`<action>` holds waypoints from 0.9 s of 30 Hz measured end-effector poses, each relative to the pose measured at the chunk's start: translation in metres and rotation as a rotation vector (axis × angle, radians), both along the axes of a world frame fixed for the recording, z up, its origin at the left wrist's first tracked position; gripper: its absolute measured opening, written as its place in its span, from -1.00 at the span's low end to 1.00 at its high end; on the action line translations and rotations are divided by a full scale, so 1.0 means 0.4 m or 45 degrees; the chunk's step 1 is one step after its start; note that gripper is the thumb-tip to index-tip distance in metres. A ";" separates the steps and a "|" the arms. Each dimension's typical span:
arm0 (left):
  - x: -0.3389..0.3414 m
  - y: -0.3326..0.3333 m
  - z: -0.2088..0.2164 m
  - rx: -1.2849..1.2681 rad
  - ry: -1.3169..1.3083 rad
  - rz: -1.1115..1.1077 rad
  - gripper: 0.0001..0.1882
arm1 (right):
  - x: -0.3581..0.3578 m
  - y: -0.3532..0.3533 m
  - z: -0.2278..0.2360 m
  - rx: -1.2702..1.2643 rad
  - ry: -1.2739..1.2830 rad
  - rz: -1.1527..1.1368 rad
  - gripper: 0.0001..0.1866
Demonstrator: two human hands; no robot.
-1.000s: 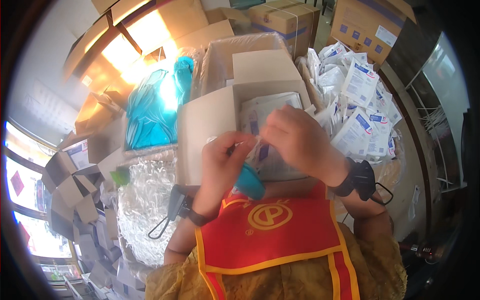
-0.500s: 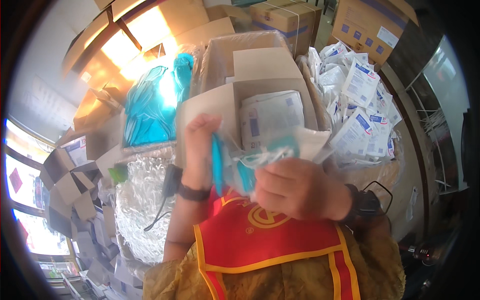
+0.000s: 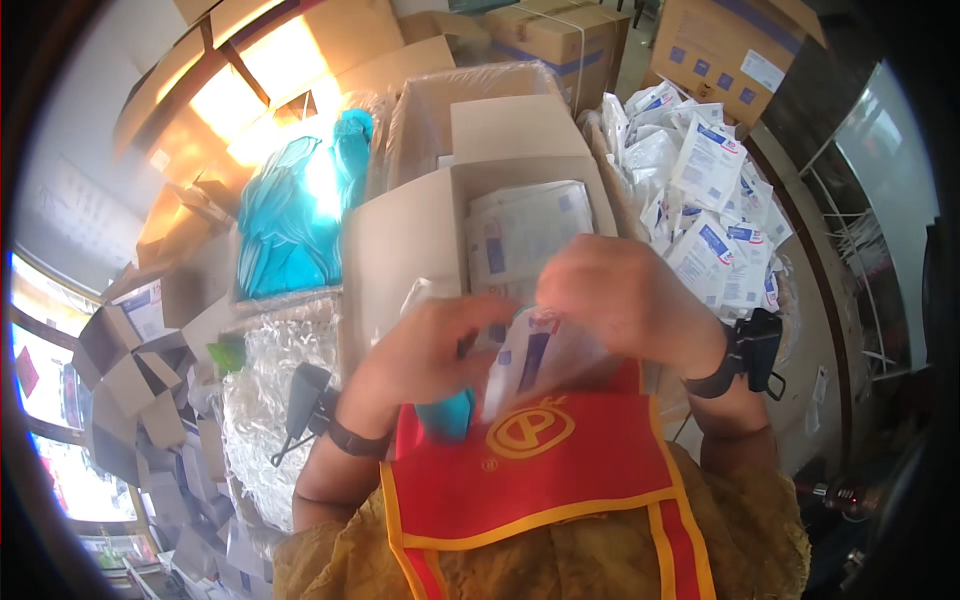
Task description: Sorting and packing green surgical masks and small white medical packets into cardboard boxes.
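A white printed packet [image 3: 533, 352] is upright between my hands, in front of my red apron [image 3: 540, 480]. My right hand [image 3: 615, 295] is closed at the packet's upper edge; its fingertips are blurred. On the other side, my left hand [image 3: 430, 345] curls round a soft teal piece [image 3: 447, 415], which hangs below the palm and shows between the fingers. Its fingertips reach to the packet's opening. Just beyond the hands stands an open cardboard box [image 3: 405, 255] with similar packets [image 3: 530, 232] stacked inside.
Back left, a carton holds a pile of teal pieces [image 3: 295, 225]. Nearer, tangled clear-white strands [image 3: 275, 400] fill another container. Many loose packets [image 3: 710, 165] heap up in a lined box on the right. Larger cartons [image 3: 560, 45] stand behind; opened boxes [image 3: 145, 385] are piled far left.
My left hand has come down and in toward the packet, and the teal piece is now lower. My right hand has risen to the packet's top. White strands by the right hand no longer show.
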State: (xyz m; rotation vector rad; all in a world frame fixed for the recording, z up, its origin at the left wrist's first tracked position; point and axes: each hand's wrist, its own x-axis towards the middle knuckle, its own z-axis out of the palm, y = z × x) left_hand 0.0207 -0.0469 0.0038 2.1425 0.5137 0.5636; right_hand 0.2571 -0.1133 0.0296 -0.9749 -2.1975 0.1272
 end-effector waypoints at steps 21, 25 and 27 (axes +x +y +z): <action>0.019 0.006 -0.066 -1.169 -0.128 -0.184 -0.72 | 0.003 0.010 -0.077 -0.479 0.526 0.112 -0.96; 0.026 -0.004 -0.072 -0.502 -0.006 -0.089 -0.63 | -0.022 0.019 -0.085 -0.301 0.346 -0.035 -0.88; 0.024 0.000 -0.071 -0.428 0.024 -0.046 -0.59 | -0.041 0.023 -0.089 0.098 0.098 -0.086 -0.88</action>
